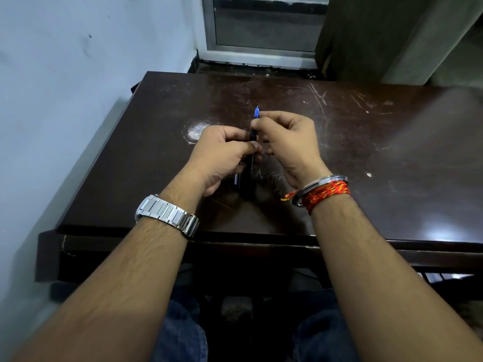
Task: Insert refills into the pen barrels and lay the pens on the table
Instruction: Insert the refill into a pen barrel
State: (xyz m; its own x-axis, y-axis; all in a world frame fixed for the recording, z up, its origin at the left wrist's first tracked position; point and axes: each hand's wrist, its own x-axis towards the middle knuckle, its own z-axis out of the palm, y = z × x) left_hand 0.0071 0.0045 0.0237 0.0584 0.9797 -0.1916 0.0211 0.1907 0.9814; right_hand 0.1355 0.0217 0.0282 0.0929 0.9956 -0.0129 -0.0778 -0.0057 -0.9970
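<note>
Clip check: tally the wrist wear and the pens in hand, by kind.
Silver metal-link watch: 1
Steel bangle: 1
Red-and-yellow thread band: 1
Dark pen with blue tip: 1 (pale piece beneath left hand unclear)
Total: 4

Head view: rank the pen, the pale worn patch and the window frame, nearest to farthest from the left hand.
1. Pen, held in the left hand grip.
2. Pale worn patch, just beyond-left of its knuckles.
3. Window frame, far back, centre.

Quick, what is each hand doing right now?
Left hand: gripping the dark pen barrel.
Right hand: pinching the blue tip at the barrel's top.
</note>
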